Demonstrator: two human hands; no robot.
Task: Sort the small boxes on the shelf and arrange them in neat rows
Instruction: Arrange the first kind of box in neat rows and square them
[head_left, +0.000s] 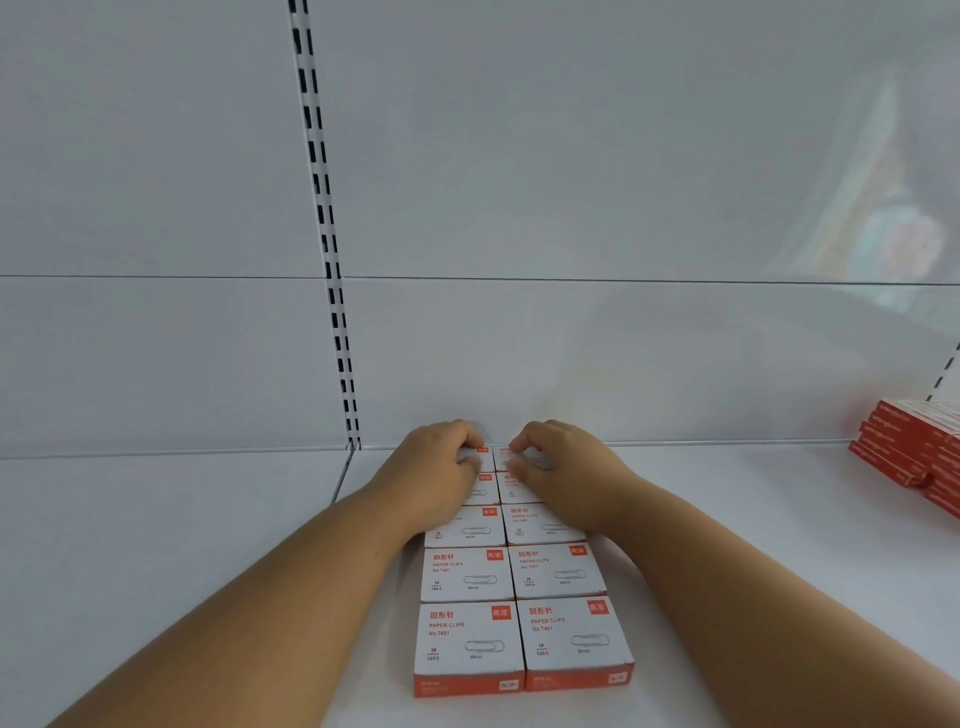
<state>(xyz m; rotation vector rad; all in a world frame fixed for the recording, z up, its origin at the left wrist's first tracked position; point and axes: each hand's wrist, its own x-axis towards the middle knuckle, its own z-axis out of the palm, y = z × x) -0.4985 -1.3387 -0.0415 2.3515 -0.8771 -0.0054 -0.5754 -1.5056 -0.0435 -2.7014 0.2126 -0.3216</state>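
Note:
Several small white-and-orange paper clip boxes (467, 642) lie flat on the white shelf (156, 545) in two straight columns running from the front edge to the back wall. My left hand (434, 467) rests on the rearmost boxes of the left column, fingers curled over the far box. My right hand (558, 467) lies on the rearmost boxes of the right column, fingertips on the far box (506, 451). Both hands press on the boxes; neither lifts one. The two front pairs of boxes are uncovered.
A stack of orange boxes (914, 452) sits at the far right of the shelf. A slotted upright rail (332, 270) runs up the white back panel, and a shelf seam (343, 478) lies left of the columns.

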